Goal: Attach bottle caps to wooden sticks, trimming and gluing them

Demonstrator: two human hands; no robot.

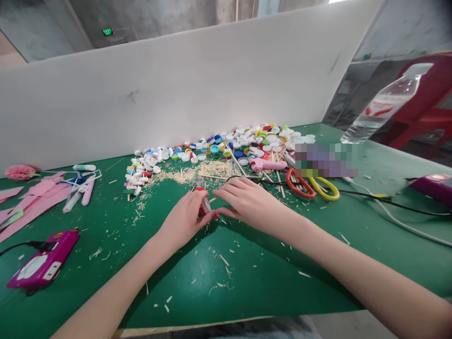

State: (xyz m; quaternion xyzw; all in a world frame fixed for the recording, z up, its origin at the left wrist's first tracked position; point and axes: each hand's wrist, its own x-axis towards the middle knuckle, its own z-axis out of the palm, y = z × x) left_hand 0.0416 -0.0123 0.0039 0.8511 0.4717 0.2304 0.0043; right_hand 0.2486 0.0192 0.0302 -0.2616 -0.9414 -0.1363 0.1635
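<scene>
My left hand (187, 212) is closed around a red and grey tool (205, 203), which looks like a utility knife and points away from me. Close beside it, my right hand (247, 202) is closed with its thumb below the fingers. A short pale wooden stick (212, 200) shows between the two hands, its other end hidden in the right hand's grip. Both hands are just above the green table (197, 292). Beyond them lies a heap of thin wood shavings (212, 169).
Many bottle caps (212, 146) line the white partition (176, 94). Right of my hands lie a pink glue gun (267, 165), scissors with red and yellow handles (300, 186) and cables. A water bottle (384, 106) stands far right. Purple power strips (45, 259) and pink paper (42, 197) are left.
</scene>
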